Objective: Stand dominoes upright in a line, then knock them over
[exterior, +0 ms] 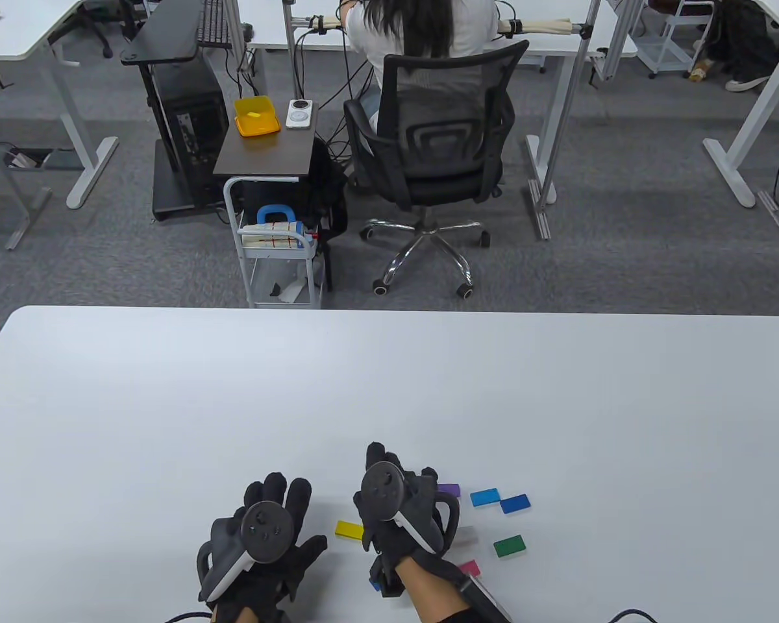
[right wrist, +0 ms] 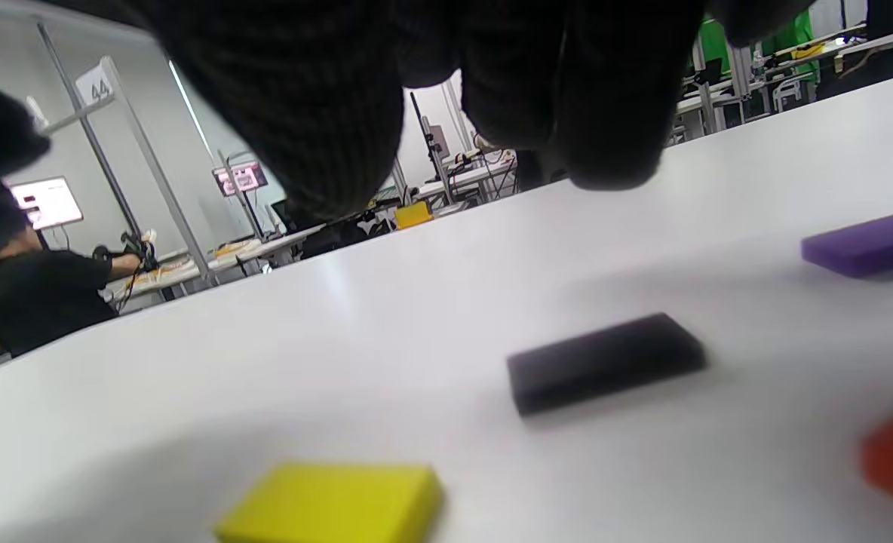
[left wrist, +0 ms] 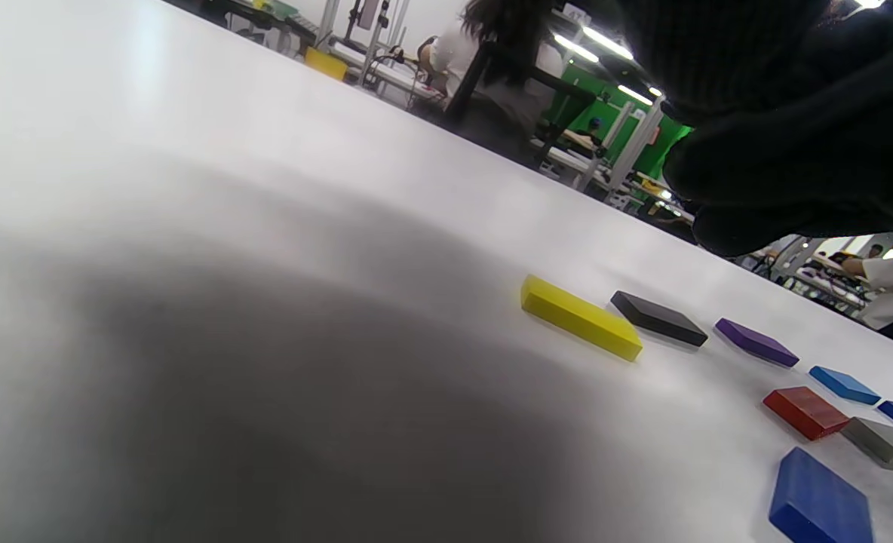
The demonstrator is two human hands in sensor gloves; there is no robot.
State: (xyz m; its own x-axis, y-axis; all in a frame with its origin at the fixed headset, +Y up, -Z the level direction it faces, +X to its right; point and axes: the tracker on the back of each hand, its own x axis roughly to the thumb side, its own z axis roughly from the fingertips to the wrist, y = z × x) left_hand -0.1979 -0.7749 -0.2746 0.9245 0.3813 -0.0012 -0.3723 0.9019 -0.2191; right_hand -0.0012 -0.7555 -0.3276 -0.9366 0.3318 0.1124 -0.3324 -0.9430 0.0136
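Note:
Several coloured dominoes lie flat near the table's front edge, none upright. In the table view I see a yellow domino [exterior: 349, 530], purple [exterior: 449, 490], light blue [exterior: 485, 497], dark blue [exterior: 515, 503], green [exterior: 509, 546] and grey [exterior: 465, 536]. My right hand [exterior: 389, 480] hovers over the cluster's left part and holds nothing. In the right wrist view its fingers [right wrist: 567, 98] hang above a black domino [right wrist: 605, 362], with the yellow domino [right wrist: 333, 501] nearer and the purple one [right wrist: 869, 245] to the right. My left hand [exterior: 289, 516] lies spread on the table, left of the yellow domino [left wrist: 581, 317].
The white table [exterior: 169, 402] stretches far and wide beyond the hands. A red domino [left wrist: 805, 412] and a blue one [left wrist: 820, 501] lie close to my right wrist. Past the far edge stand a trolley [exterior: 279, 259] and a person seated on an office chair [exterior: 435, 162].

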